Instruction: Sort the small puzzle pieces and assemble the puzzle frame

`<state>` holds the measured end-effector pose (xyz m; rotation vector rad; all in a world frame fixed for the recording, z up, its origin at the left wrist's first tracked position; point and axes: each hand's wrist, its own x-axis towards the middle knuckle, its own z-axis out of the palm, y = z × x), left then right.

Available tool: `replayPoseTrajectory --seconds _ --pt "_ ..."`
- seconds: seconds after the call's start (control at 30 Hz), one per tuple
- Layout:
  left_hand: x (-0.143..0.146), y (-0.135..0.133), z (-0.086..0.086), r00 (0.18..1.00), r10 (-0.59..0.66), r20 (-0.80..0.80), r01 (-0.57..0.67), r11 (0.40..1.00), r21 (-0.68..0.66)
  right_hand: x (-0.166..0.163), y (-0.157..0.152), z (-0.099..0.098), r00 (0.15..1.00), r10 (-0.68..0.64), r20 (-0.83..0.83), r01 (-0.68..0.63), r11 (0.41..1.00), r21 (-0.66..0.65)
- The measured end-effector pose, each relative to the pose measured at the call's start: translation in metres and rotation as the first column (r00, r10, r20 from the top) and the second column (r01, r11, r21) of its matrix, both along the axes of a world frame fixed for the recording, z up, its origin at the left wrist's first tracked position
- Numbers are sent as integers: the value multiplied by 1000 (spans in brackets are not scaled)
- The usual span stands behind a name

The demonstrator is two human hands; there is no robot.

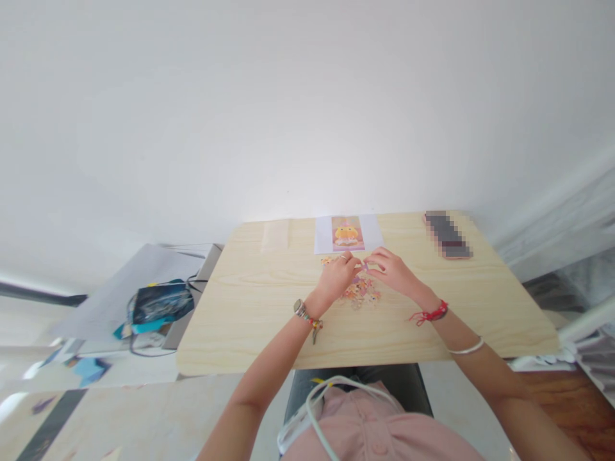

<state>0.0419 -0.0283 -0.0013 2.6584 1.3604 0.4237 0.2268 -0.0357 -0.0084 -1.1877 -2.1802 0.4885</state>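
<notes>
Over the middle of the table, my left hand (337,278) and my right hand (394,271) meet with their fingertips nearly together. Both are closed in a pinch on a small purplish jigsaw puzzle piece (365,266); the fingers partly cover it, and I cannot tell whether it is one piece or two. Just below lies a loose pile of puzzle pieces (361,293) in purple, orange and yellow. A few more orange pieces (327,261) show beyond my left hand. Behind the hands, a picture card (348,234) with a yellow cartoon figure rests on a white sheet (323,235).
A phone (448,235), partly pixelated, lies at the table's back right. A pale, flat rectangular sheet or packet (275,235) is at the back left. The wooden table (230,320) meets a white wall. Left of it, a dark and teal bag (161,304) sits lower down.
</notes>
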Motion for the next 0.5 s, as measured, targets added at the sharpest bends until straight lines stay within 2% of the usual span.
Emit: replayPoseTrajectory --seconds 0.17,0.3,0.5 --pt "26 18 -7 991 -83 -101 82 996 -18 20 8 -14 996 -83 34 84 996 -19" --pt "36 25 -10 983 -85 -161 75 995 -70 29 17 -26 989 -131 69 133 991 -22" --pt "8 20 -1 986 43 -160 -64 989 -134 32 23 -35 985 -139 104 146 988 -60"
